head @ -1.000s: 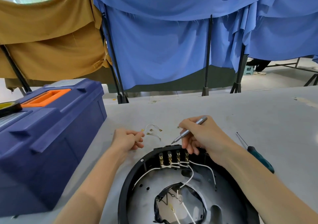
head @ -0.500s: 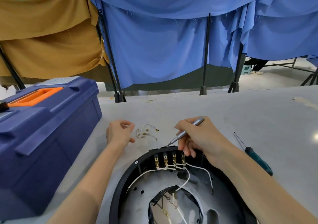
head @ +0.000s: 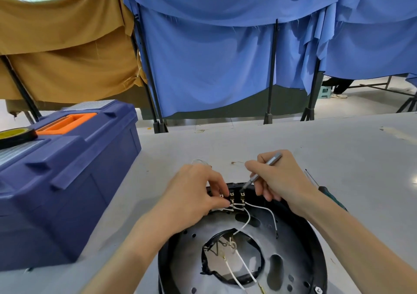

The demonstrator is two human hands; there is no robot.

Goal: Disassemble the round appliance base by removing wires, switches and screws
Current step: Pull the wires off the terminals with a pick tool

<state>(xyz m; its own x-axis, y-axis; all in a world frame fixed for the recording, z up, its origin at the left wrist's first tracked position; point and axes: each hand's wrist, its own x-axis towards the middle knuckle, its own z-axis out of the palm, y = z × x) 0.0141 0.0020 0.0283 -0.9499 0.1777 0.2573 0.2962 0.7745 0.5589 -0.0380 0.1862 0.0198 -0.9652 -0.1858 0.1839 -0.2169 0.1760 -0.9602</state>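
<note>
head view: at the far rim of the round base (head: 187, 255), the left hand (head: 194, 194) pinches a white wire (head: 228, 209) by the terminal row (head: 232, 195); the right hand (head: 277, 181) grips a silver driver (head: 264, 169) slanting down-left onto the end terminal.

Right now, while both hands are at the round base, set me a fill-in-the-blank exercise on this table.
1. The silver screwdriver is held in the ____ hand.
2. The blue toolbox has an ____ handle.
3. The wires on the round base are ____ in colour.
Missing words: right; orange; white.
</note>
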